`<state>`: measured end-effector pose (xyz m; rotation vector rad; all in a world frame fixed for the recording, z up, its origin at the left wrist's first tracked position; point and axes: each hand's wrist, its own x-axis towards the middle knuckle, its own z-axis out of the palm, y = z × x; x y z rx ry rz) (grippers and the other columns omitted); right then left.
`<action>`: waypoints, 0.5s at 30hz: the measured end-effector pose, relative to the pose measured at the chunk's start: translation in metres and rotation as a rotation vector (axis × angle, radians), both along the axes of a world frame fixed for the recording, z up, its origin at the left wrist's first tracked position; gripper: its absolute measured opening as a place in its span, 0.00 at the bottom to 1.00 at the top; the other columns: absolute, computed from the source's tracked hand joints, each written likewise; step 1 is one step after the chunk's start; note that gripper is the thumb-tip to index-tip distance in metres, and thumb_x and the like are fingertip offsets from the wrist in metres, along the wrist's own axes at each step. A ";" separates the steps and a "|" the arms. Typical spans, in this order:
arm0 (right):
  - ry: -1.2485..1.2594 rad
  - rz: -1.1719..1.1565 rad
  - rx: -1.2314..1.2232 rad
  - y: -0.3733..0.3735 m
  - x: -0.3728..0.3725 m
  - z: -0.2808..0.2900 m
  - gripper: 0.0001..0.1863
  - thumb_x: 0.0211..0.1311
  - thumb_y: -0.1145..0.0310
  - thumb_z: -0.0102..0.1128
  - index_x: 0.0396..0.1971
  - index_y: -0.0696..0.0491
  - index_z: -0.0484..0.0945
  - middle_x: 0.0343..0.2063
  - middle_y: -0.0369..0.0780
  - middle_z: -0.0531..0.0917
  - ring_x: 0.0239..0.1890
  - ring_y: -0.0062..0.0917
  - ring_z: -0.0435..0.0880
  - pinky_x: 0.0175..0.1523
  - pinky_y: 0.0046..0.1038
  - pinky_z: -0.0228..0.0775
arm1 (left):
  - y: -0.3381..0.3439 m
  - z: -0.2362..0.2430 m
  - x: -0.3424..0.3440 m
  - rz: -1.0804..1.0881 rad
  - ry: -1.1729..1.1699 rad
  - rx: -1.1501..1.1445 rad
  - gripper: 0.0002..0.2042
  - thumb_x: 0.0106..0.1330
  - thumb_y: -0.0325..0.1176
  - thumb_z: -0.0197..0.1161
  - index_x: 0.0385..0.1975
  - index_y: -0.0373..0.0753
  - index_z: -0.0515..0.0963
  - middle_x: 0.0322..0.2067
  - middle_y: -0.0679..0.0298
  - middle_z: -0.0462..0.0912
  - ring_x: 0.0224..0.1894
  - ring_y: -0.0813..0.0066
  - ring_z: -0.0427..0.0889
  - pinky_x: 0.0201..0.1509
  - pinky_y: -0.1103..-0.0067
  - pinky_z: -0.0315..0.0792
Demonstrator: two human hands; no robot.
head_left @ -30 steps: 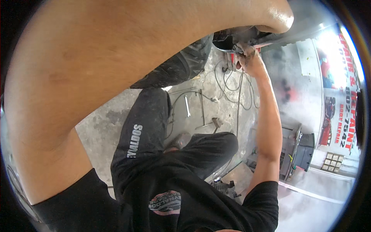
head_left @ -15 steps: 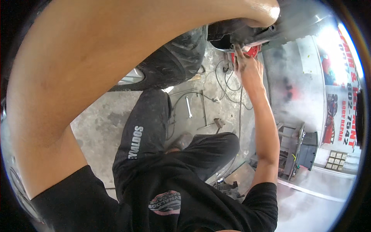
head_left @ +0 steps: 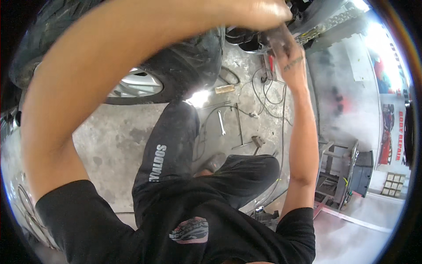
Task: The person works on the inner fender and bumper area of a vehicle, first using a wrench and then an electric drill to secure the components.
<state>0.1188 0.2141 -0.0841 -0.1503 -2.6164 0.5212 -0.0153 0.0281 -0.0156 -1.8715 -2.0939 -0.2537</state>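
Note:
Both my arms are raised to the dark underside [head_left: 246,37] of a vehicle, beside a black tyre [head_left: 193,61] with a silver wheel rim [head_left: 138,83]. My left hand [head_left: 276,15] is at the top, its forearm crossing the view; its fingers are hidden. Just below it, my right hand [head_left: 288,53] reaches up among the dark parts. Its fingers are smeared by motion, and whether they hold anything does not show. Below that hand, a red object [head_left: 270,64] is partly visible on the floor.
On the concrete floor lie a combination wrench [head_left: 221,122], a hammer [head_left: 257,141], a long metal bar [head_left: 239,123], a wooden block [head_left: 224,89] and looping cables [head_left: 269,93]. A metal cart [head_left: 336,176] with a dark bin [head_left: 362,174] stands at the right, near a wall [head_left: 347,101].
My left hand has shifted left, and my right hand has moved slightly up and turned. The view has shifted, showing more of the tyre and wheel rim. Less of the red object shows.

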 end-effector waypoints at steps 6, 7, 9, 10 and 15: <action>-0.078 0.031 0.156 0.001 -0.028 0.038 0.18 0.74 0.61 0.60 0.49 0.63 0.83 0.28 0.42 0.88 0.34 0.21 0.88 0.41 0.26 0.78 | 0.002 -0.123 0.083 0.096 -0.560 0.194 0.10 0.65 0.29 0.61 0.43 0.35 0.83 0.31 0.45 0.86 0.36 0.48 0.89 0.43 0.58 0.81; -0.064 0.014 0.078 -0.005 -0.036 0.037 0.17 0.74 0.61 0.60 0.46 0.63 0.84 0.27 0.43 0.88 0.33 0.22 0.89 0.40 0.27 0.78 | 0.018 -0.143 0.092 0.131 -0.826 0.403 0.10 0.66 0.30 0.62 0.43 0.34 0.83 0.32 0.43 0.86 0.36 0.46 0.88 0.42 0.58 0.81; -0.093 -0.013 0.188 -0.024 -0.046 0.046 0.16 0.72 0.61 0.61 0.37 0.62 0.84 0.28 0.47 0.88 0.31 0.32 0.89 0.38 0.33 0.77 | 0.062 -0.177 0.101 0.227 -1.115 0.766 0.11 0.68 0.30 0.60 0.46 0.33 0.82 0.34 0.42 0.86 0.36 0.48 0.89 0.39 0.59 0.81; -0.103 0.000 0.193 -0.020 -0.045 0.047 0.16 0.72 0.61 0.61 0.37 0.62 0.84 0.28 0.47 0.88 0.31 0.32 0.89 0.38 0.33 0.77 | 0.088 -0.189 0.106 0.276 -1.145 0.911 0.12 0.69 0.29 0.57 0.47 0.32 0.81 0.35 0.44 0.87 0.36 0.52 0.89 0.35 0.61 0.81; -0.078 0.080 0.389 -0.010 -0.048 0.052 0.16 0.69 0.62 0.61 0.34 0.63 0.82 0.29 0.51 0.87 0.31 0.44 0.86 0.39 0.35 0.76 | 0.147 -0.213 0.083 0.003 -2.262 1.086 0.14 0.72 0.27 0.59 0.56 0.39 0.75 0.31 0.54 0.83 0.22 0.67 0.81 0.26 0.67 0.75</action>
